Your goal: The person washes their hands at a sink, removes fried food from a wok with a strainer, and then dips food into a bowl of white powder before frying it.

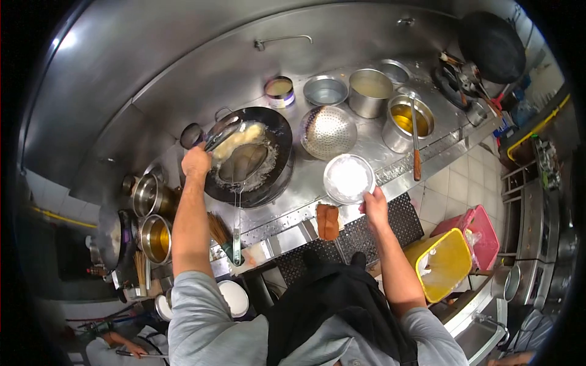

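Note:
My left hand [196, 161] is closed around a pair of tongs [224, 133], whose tips reach over the black wok [285, 143]. In the wok, pale yellow food [244, 139] lies in bubbling oil. A skimmer [243, 163] rests in the oil beside the food, its long handle lying over the wok's near rim toward the counter edge. My right hand [375, 207] grips the rim of a round bowl [349, 178] at its lower right. The bowl's inside is bright white, and I cannot make out what it holds. It hangs over the counter's front edge.
Right of the wok stand a perforated strainer [328, 132], a steel pot [370, 93] and a pot of yellow oil [398, 137] with a ladle [417, 146] across it. A can [279, 91] stands behind. Bins [448, 262] are on the floor at right. Another person's hand [135, 351] shows lower left.

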Tool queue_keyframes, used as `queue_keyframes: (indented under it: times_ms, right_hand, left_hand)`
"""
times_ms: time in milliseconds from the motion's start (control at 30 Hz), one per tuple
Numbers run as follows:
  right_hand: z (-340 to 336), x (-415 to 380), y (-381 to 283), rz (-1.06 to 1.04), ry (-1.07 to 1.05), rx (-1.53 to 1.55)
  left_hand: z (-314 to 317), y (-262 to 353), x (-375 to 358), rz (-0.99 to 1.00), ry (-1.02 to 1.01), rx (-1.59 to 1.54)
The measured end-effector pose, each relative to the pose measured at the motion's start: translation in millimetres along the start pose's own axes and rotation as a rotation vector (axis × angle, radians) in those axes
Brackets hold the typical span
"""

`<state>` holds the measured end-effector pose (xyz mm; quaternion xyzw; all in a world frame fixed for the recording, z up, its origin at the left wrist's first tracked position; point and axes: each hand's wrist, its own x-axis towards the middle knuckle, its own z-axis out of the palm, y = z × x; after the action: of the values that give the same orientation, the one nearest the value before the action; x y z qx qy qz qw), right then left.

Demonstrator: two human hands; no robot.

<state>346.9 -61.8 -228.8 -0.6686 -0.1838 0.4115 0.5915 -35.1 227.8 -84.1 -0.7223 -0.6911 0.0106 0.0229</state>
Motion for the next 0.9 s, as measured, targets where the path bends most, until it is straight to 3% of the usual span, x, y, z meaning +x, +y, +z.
queue_keyframes:
  times_ms: [167,233,333,400,467,600,667,733,767,800,833,867,900]
  right_hand:
    - [-84.1,-63.9,7.4,0.003,0.194,0.074]
    - [-128.9,-94.7,23.1,0.009,0.277,0.175]
    - [-192.6,-134.4,47.5,0.036,0.507,0.254]
    - [-244.0,-166.6,73.7,-0.052,0.617,0.286]
    - [-292.7,-213.1,84.0,-0.032,0.768,0.275]
    - [-374.0,-319.2,107.2,-0.203,1.173,0.343]
    - [-424.8,-369.6,139.3,-0.163,1.391,0.412]
    - [-479.7,-416.4,171.0,-0.089,1.641,0.326]
    - [-507.1,-434.4,186.4,-0.056,1.745,0.233]
    - [-531.3,-454.0,193.0,0.065,1.803,0.066]
    - [-562.5,-471.7,199.8,0.364,1.805,-0.137]
    - [-599.1,-483.3,238.6,0.366,1.892,-0.574]
    - [-617.3,-489.8,242.1,0.352,1.972,-0.727]
  left_hand:
    - [-5.4,16.3,-44.9,-0.044,0.23,-0.21]
    - [-5.0,27.4,-76.1,0.067,0.351,-0.403]
    - [6.5,66.4,-116.4,0.344,0.309,-0.734]
    - [18.9,100.9,-150.3,0.475,0.263,-0.858]
    - [11.0,153.3,-207.9,0.436,0.102,-0.912]
    - [43.7,236.2,-278.7,0.553,-0.036,-1.048]
    - [50.7,267.5,-309.3,0.433,-0.338,-1.128]
    - [99.8,286.0,-308.4,0.583,-0.312,-1.185]
    - [95.1,296.7,-325.3,0.545,-0.401,-1.24]
    - [87.6,309.4,-346.0,0.503,-0.489,-1.289]
    - [82.2,320.9,-363.0,0.496,-0.481,-1.284]
    - [77.8,330.0,-378.8,0.475,-0.526,-1.289]
    - [73.0,331.6,-392.5,0.43,-0.549,-1.299]
